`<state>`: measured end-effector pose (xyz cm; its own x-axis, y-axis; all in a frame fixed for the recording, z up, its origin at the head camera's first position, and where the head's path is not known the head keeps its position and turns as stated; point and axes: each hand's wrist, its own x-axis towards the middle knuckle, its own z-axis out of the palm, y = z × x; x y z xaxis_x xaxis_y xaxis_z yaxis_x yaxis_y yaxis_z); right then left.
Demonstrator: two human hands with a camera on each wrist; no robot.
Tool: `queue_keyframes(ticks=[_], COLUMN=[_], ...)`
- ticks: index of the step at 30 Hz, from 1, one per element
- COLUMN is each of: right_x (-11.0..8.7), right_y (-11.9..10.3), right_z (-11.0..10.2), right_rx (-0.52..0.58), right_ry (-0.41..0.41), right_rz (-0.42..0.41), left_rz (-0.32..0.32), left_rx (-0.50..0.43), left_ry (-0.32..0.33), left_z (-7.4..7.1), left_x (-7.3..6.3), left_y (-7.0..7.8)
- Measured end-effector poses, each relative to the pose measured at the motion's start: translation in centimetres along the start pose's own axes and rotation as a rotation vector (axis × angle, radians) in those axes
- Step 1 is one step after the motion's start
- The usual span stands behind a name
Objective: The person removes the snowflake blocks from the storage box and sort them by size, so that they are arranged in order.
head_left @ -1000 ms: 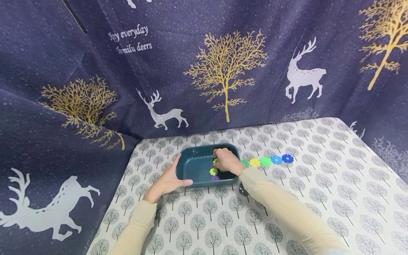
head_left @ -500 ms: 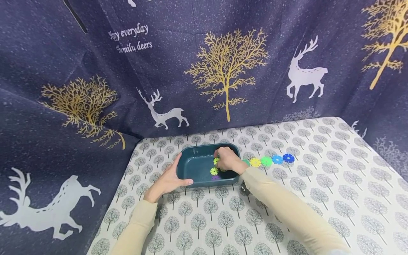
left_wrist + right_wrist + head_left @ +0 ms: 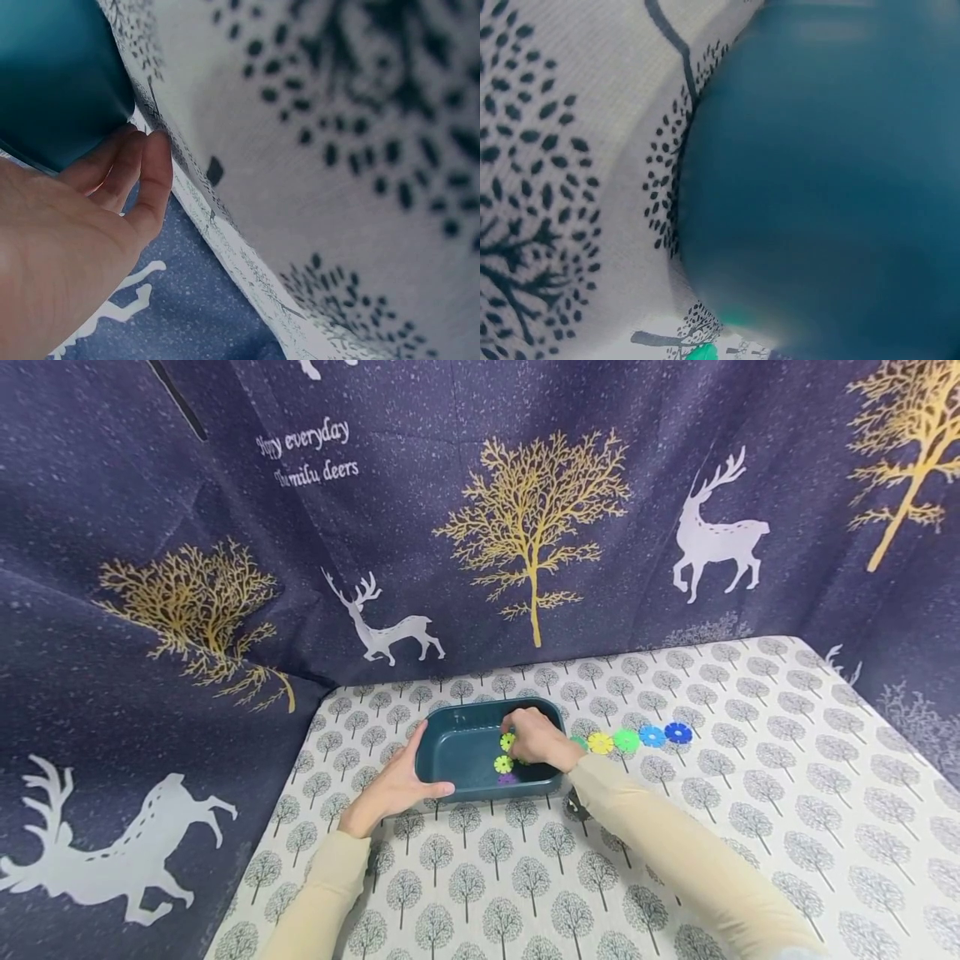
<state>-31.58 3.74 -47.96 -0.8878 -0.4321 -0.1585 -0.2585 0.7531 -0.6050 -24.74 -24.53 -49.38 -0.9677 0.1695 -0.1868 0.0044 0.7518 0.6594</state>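
Observation:
A dark teal basin [image 3: 459, 760] stands on the table. My left hand [image 3: 393, 783] grips its left end, thumb along the near rim; in the left wrist view the hand's fingers [image 3: 154, 180] curl at the wall. My right hand [image 3: 536, 737] reaches down inside the right end, fingers bent among yellow-green snowflake discs [image 3: 503, 764]. Its fingertips are mostly hidden, and I cannot tell whether they pinch a disc. A purple snowflake disc [image 3: 507, 779] lies beside them by the near wall. The basin's wall [image 3: 817, 165] fills most of the right wrist view, hiding the hand.
Right of the basin runs a row of snowflake discs: teal-green [image 3: 579, 742], yellow [image 3: 600, 742], green [image 3: 626, 741], light blue [image 3: 652, 736] and dark blue [image 3: 678, 732]. The tree-print tablecloth [image 3: 495, 877] covers the table. A navy curtain [image 3: 390, 552] hangs behind.
The right hand's fingers shift only slightly among the yellow-green discs inside the basin. The left hand, the basin and the row of discs stay in place.

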Motion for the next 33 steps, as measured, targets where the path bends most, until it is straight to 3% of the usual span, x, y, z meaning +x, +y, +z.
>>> queue_keyframes(ticks=[9, 27, 33], right_x=[-0.4, -2.9, -3.5], right_y=[0.6, 1.4, 1.2], right_z=[-0.2, -1.6, -1.8], right_rx=[-0.014, 0.024, 0.057], right_ry=[0.043, 0.274, 0.313], right_rz=[-0.01, -0.081, -0.154], left_rz=[0.026, 0.031, -0.04], left_rx=[-0.013, 0.018, 0.031], left_ry=[-0.009, -0.043, -0.04], left_z=[0.4, 1.0, 0.2], left_x=[0.5, 1.0, 0.2], left_y=[0.4, 1.2, 0.4])
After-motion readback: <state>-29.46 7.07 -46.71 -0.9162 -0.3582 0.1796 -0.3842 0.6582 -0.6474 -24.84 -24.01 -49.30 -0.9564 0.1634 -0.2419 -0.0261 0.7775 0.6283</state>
